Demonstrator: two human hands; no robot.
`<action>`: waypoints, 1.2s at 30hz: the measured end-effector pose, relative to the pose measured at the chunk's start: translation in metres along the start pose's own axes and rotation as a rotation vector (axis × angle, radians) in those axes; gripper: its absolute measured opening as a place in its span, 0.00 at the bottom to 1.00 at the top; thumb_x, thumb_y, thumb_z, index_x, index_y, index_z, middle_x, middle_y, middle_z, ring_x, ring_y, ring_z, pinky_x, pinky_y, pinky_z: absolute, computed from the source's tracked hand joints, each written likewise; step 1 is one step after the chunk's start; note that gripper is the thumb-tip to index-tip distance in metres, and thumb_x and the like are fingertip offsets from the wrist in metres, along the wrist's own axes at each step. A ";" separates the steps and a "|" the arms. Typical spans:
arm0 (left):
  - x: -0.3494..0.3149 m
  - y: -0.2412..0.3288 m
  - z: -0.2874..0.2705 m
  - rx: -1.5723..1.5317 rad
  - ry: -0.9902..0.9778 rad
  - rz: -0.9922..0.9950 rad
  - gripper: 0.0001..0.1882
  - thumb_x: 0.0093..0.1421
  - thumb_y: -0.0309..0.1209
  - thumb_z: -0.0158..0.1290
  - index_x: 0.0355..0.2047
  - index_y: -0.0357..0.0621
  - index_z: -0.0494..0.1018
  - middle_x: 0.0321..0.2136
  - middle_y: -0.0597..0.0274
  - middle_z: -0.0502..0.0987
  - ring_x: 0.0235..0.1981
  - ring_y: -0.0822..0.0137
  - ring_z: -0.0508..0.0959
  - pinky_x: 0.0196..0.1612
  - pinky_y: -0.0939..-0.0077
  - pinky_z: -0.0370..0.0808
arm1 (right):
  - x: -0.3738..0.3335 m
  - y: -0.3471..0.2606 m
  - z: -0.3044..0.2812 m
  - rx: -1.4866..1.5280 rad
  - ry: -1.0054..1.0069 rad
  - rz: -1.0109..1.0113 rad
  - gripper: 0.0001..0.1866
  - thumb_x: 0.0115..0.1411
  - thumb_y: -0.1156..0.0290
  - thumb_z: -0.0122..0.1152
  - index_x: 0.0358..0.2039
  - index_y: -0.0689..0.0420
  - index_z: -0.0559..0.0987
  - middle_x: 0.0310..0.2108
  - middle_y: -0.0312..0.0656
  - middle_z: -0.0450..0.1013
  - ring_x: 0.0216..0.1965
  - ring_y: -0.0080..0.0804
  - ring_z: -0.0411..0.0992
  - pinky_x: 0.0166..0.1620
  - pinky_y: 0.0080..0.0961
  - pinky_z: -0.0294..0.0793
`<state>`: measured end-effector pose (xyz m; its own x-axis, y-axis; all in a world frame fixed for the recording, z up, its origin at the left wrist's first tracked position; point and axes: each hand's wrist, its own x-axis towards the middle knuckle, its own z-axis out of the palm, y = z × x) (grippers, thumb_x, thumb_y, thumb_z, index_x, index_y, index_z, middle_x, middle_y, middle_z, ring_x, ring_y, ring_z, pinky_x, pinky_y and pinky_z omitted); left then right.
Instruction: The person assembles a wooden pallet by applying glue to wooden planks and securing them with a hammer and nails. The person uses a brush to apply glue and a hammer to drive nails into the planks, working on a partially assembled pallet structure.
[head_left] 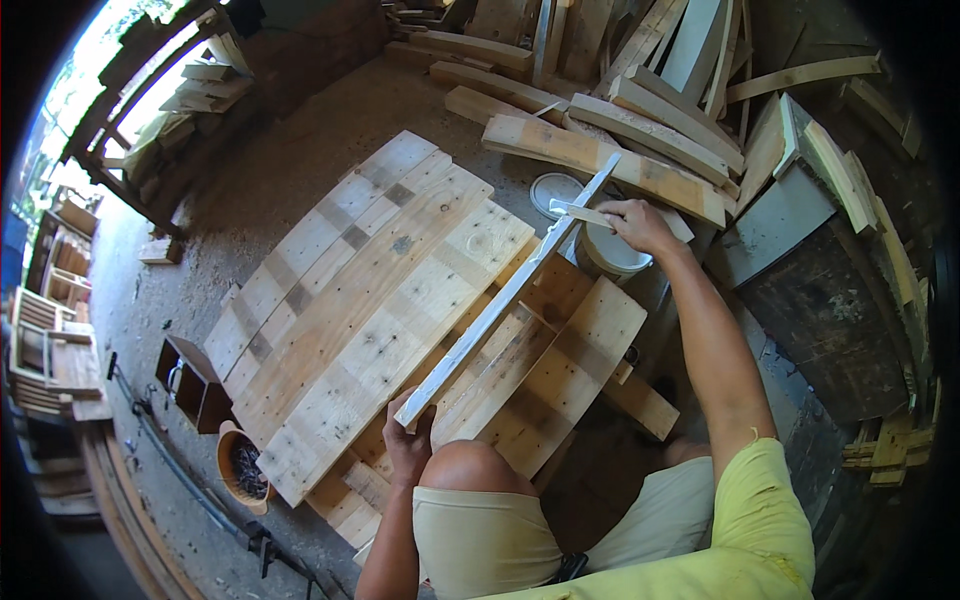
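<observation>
A long narrow wooden strip (478, 332) slants up and away to the right, its upper edge coated with white paste. My left hand (407, 443) is closed around its near end, beside my knee. Near the far end, my right hand (640, 226) grips a small flat stick (588, 215), whose white-smeared tip touches the coated edge. Below that hand stands a white bucket (622, 262), partly hidden by the strip, with a round lid (553, 190) on the floor behind it. Left of the strip lies a broad panel of joined planks (372, 290); more planks (575, 370) lie to its right.
An orange bowl of dark small pieces (243, 466), a wooden box (190, 385) and a long bar clamp (195, 490) are on the left. Loose lumber (640, 135) is heaped at the back right. A large dark cabinet-like box (820, 310) stands at the right.
</observation>
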<state>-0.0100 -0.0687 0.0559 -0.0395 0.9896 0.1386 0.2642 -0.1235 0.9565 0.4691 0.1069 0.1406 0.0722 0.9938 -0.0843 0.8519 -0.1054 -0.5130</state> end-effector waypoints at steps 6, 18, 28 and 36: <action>-0.001 -0.004 0.001 -0.025 -0.001 0.010 0.16 0.60 0.21 0.62 0.48 0.38 0.75 0.43 0.61 0.80 0.45 0.72 0.77 0.51 0.76 0.73 | -0.011 0.004 0.016 -0.234 0.259 -0.147 0.15 0.63 0.62 0.56 0.47 0.49 0.83 0.36 0.48 0.81 0.38 0.48 0.80 0.45 0.41 0.78; -0.001 -0.006 0.002 -0.029 0.012 0.001 0.16 0.60 0.21 0.62 0.48 0.37 0.75 0.43 0.60 0.79 0.45 0.72 0.76 0.50 0.76 0.72 | 0.066 -0.109 -0.022 -0.804 -0.166 -0.064 0.13 0.52 0.71 0.60 0.39 0.56 0.85 0.44 0.44 0.81 0.47 0.42 0.80 0.46 0.40 0.79; -0.002 -0.008 0.001 -0.024 0.026 0.007 0.17 0.59 0.21 0.63 0.48 0.38 0.75 0.43 0.60 0.80 0.45 0.71 0.77 0.50 0.76 0.73 | 0.029 -0.009 -0.024 -0.113 -0.202 -0.018 0.15 0.56 0.63 0.62 0.41 0.56 0.83 0.33 0.46 0.81 0.33 0.42 0.79 0.37 0.36 0.77; -0.001 -0.010 -0.001 0.014 0.002 0.039 0.16 0.58 0.20 0.63 0.48 0.38 0.76 0.44 0.59 0.80 0.45 0.70 0.77 0.51 0.75 0.73 | -0.032 0.045 0.075 0.117 0.273 -0.085 0.14 0.67 0.67 0.55 0.50 0.53 0.81 0.45 0.51 0.79 0.46 0.49 0.77 0.49 0.36 0.75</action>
<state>-0.0131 -0.0683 0.0463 -0.0312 0.9837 0.1768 0.2791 -0.1613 0.9466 0.4659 0.0682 0.0559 0.1536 0.9701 0.1878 0.7967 -0.0092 -0.6043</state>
